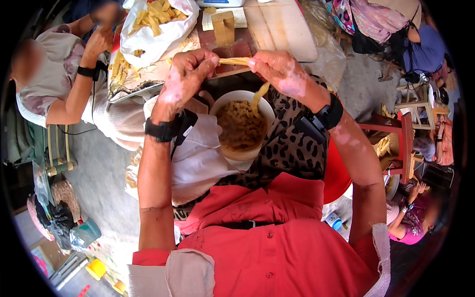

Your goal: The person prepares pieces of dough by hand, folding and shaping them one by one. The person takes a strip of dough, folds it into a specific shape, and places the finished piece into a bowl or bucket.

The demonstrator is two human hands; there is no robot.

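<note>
A thin yellow-tan strip (233,61), rolled or folded lengthwise, is stretched level between my two hands. My left hand (187,74) pinches one end between thumb and fingers, and my right hand (283,72) pinches the other. Below them, in my lap, sits a white tub (269,115) holding many short pieces (237,123) of the same colour. One longer, wavy strip (258,97) stands up out of the tub over its rim. Just beyond my hands, an upright wooden block (223,28) rests on the low work table.
On the table (284,29), a white plastic bag (141,52) holds more yellow strips (158,17). At the left sits another person (64,74) with raised hands. A red tub (339,171) is beside my right thigh, near a red wooden chair (405,143). Other people sit farther right.
</note>
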